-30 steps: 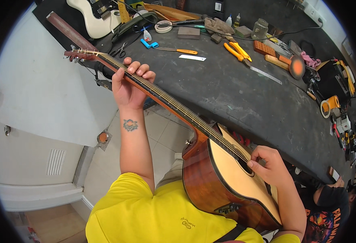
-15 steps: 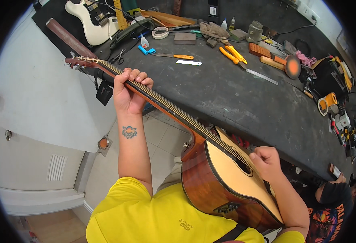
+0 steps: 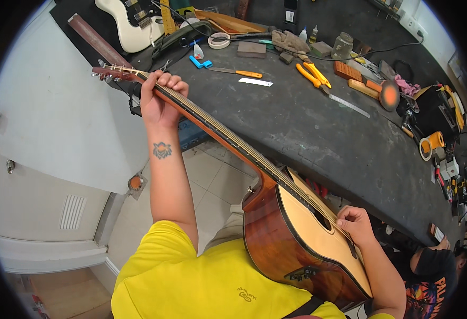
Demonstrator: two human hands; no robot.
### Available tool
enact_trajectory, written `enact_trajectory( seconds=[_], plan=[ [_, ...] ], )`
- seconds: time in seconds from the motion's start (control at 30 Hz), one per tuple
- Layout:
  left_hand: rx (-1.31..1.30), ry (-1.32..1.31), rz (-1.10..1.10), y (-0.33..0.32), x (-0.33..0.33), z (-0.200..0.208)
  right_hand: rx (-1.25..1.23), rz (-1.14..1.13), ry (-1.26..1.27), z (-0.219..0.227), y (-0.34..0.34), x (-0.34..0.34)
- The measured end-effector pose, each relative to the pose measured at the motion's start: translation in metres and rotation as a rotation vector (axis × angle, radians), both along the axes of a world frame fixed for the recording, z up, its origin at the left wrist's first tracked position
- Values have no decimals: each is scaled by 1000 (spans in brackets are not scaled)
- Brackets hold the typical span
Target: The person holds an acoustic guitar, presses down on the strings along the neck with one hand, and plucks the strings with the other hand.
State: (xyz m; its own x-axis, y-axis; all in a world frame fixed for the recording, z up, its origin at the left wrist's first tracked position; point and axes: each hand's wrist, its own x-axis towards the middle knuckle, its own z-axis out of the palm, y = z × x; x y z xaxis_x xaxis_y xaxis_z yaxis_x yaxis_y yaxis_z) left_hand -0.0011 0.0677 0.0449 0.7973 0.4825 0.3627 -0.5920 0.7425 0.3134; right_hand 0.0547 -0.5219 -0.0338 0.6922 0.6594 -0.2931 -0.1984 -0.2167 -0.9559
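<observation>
An acoustic guitar with a pale top and glossy reddish-brown sides lies across my body, its neck slanting up to the left. My left hand is closed round the neck close to the headstock, with the fingers curled over the strings. Over the strings, between the soundhole and the bridge end, my right hand has its thumb and fingers drawn together. Whatever may be pinched in it is hidden. A control panel with small knobs sits in the guitar's side.
Beyond the guitar stands a dark workbench. On it lie orange-handled pliers, a steel ruler, an orange-handled knife, a blue string winder and a mallet. A white electric guitar is at far left. Another person is at lower right.
My left hand has slid along the neck toward the headstock. My right hand has come down onto the strings from a raised, fist-like pose. The whole view has shifted slightly.
</observation>
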Motion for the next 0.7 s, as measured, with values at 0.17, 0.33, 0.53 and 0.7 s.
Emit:
enact_trajectory(
  seconds=[0.17,0.33,0.53,0.7],
  plan=[
    [48,161,-30,-62,7,-8,13,-29,24,-2,1,3],
    [130,17,-51,-49,-1,-13,-16,20,6,5,9,7],
    [128,51,48,-54,8,-14,4,11,34,2,10,8],
    [109,62,87,-63,8,-10,29,52,48,8,11,7]
  ],
)
